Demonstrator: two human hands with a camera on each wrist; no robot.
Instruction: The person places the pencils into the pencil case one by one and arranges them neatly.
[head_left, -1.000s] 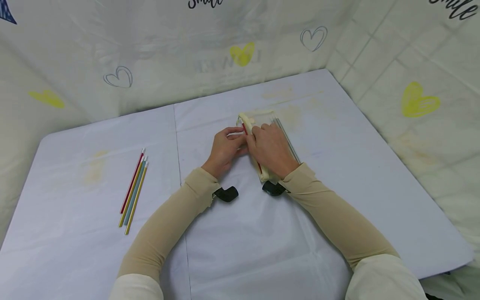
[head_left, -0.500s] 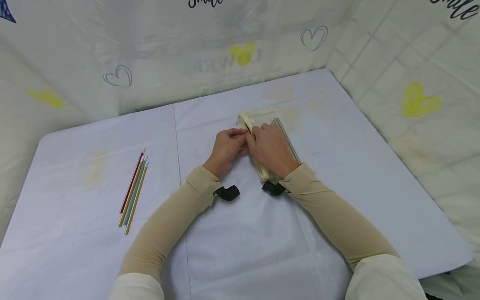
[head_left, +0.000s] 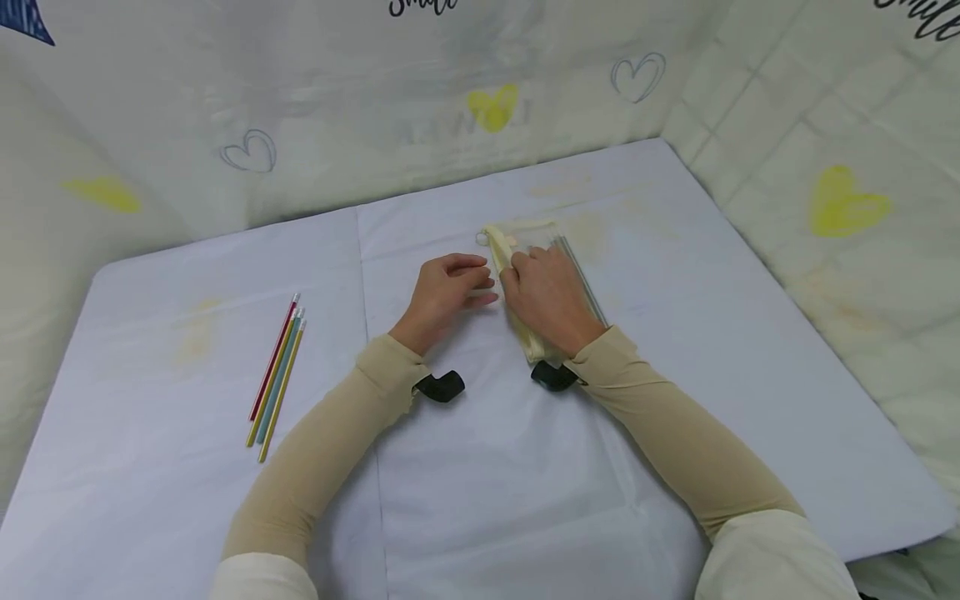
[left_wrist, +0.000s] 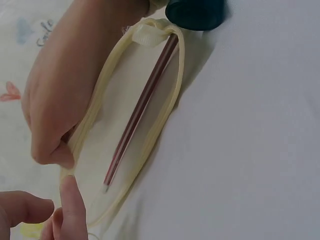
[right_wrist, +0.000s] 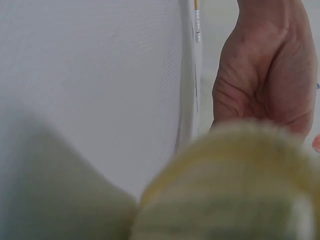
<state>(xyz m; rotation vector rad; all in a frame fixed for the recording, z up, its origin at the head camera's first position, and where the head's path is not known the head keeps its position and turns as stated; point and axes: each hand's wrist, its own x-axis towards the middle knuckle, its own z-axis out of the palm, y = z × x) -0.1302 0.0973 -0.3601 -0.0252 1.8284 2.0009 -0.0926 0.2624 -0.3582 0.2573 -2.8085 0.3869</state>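
Note:
A see-through pencil case with a cream zipper edge lies on the table, its mouth spread wide in the left wrist view. Inside it rests a dark red pencil. My right hand grips the edge of the case's mouth with curled fingers. Just left of the case, my left hand has its fingers extended and holds nothing. In the right wrist view a blurred cream edge of the case covers part of my left hand.
Several pencils, red, gold and blue-green, lie side by side on the table to the left. Grey stick-like lengths run along the right side of the case. A patterned curtain hangs behind the table.
The red pencil at the case's mouth slid inside. My left hand let go and drew slightly left, its fingers spreading. My right hand keeps its hold. The head view shifted a little.

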